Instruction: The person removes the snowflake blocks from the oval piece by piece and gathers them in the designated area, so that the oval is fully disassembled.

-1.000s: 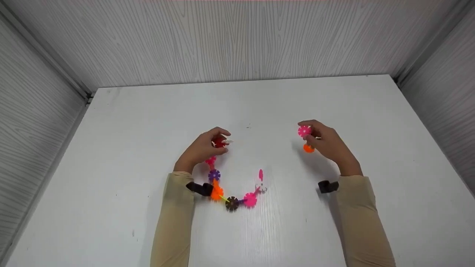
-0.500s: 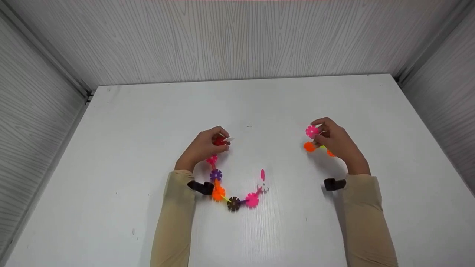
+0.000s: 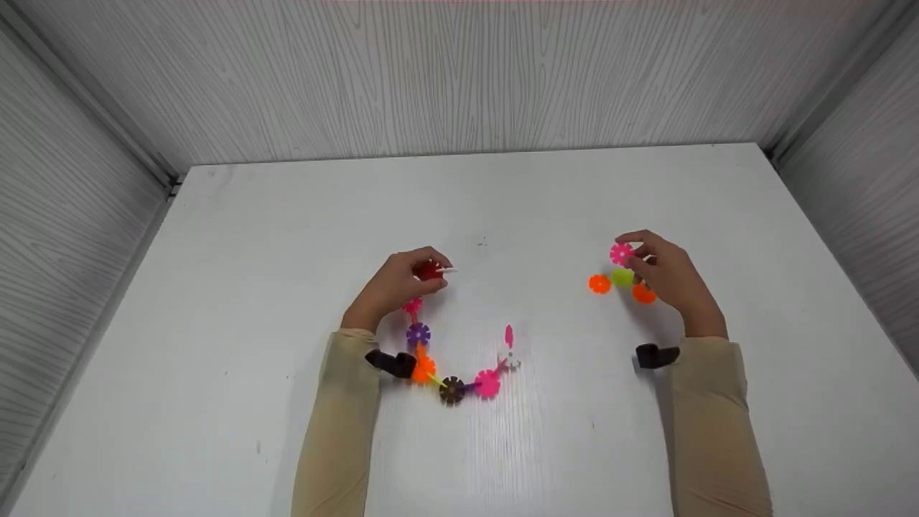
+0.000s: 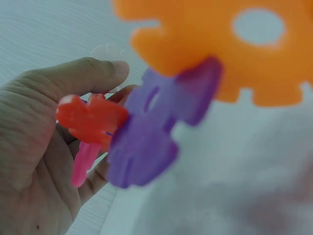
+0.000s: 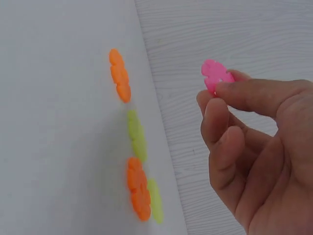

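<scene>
My left hand (image 3: 391, 289) grips a red snowflake disc (image 3: 429, 271) at one end of a chain of interlocking plastic discs; a white disc (image 3: 449, 270) juts from it edge-on. The chain curves down the table through a purple disc (image 3: 418, 334), an orange disc (image 4: 259, 54), a dark brown disc (image 3: 451, 390) and a pink chain disc (image 3: 487, 384), ending in an upright pink disc (image 3: 509, 335). Between thumb and fingers, my right hand (image 3: 673, 278) pinches a separate bright pink disc (image 5: 215, 76), held above the table.
Below the right hand lie loose discs: an orange one (image 3: 599, 283), a yellow-green one (image 3: 622, 277) and a second orange one (image 3: 644, 293). Another yellow-green disc (image 5: 155, 200) shows in the right wrist view. Wood-grain panels (image 3: 459, 79) wall in the white table (image 3: 215, 323).
My right hand has moved right with the pink disc, uncovering the loose orange and yellow-green discs. The left hand and chain have shifted only slightly.
</scene>
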`<state>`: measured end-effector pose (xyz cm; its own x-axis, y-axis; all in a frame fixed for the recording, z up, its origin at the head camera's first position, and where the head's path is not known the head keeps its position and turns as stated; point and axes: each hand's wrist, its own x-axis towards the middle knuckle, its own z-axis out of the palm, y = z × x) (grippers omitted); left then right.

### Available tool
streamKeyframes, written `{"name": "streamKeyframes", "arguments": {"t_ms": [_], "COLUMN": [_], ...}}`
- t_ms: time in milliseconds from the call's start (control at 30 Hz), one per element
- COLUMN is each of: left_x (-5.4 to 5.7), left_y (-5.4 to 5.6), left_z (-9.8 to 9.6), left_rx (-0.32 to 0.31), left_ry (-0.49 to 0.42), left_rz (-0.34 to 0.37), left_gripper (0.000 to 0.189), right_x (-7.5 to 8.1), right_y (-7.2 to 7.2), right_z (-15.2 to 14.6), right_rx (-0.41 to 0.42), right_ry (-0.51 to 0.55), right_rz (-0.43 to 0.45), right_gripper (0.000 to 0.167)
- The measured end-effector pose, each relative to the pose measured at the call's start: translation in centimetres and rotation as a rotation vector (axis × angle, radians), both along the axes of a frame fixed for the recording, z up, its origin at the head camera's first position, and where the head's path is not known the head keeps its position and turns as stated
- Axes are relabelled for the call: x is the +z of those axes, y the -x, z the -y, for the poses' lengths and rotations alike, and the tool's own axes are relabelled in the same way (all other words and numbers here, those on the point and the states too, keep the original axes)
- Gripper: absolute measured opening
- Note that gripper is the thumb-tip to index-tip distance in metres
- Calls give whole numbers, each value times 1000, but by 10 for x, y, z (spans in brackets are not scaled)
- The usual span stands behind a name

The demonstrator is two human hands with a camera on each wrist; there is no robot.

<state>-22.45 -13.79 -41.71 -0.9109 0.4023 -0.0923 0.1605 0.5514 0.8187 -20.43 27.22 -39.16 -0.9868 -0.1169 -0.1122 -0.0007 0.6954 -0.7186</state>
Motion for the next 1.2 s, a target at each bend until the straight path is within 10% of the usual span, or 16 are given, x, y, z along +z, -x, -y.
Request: {"name": "streamKeyframes", "arguments": {"t_ms": [1200], "left_x": [0], "left_y": [2], "left_z": [-5], "left_rx": [-7], "left_ry": [-7], "left_rz": [59], "left_gripper": [32], "right_x": [-4], "right_y": [-3], "right_z": [-15], "right_rx": [132], "right_ry": [-105], "right_rz": [296], "right_gripper": [29]}}
